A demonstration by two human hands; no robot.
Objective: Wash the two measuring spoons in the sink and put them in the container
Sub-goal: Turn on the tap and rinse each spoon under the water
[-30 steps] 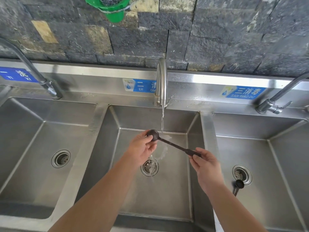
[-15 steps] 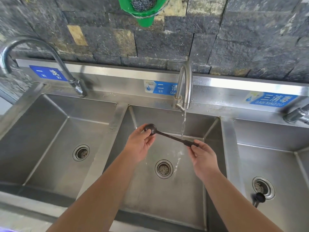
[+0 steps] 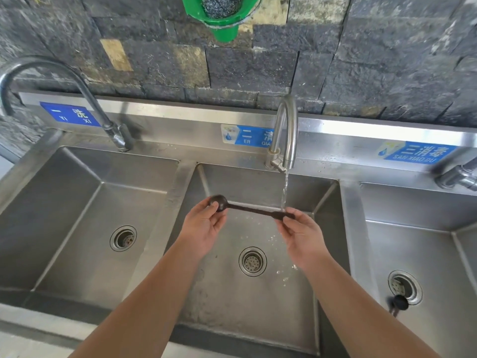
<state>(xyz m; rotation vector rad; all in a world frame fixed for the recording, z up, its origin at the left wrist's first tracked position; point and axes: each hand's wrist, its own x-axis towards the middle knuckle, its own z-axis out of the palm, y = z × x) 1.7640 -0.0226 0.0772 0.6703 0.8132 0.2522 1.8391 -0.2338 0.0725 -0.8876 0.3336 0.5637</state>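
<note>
A dark long-handled measuring spoon [image 3: 251, 209] is held level over the middle sink basin [image 3: 258, 301]. My left hand [image 3: 204, 227] pinches its round bowl end. My right hand [image 3: 302, 235] pinches the handle's end. Water from the middle faucet [image 3: 285, 130] runs down onto the handle just beside my right fingers. A second dark measuring spoon [image 3: 398, 303] lies in the right basin [image 3: 426, 254] next to its drain, its handle partly cut off by my right arm.
The left basin [image 3: 77, 202] has a curved faucet [image 3: 77, 83] above it. A third faucet [image 3: 459, 174] shows at the right edge. A green holder [image 3: 222, 19] with a steel scrubber hangs on the stone wall. Blue labels mark the backsplash.
The spoon and both hands shifted left under the stream, so water now falls on the handle near my right hand instead of the bowl. The view has panned left.
</note>
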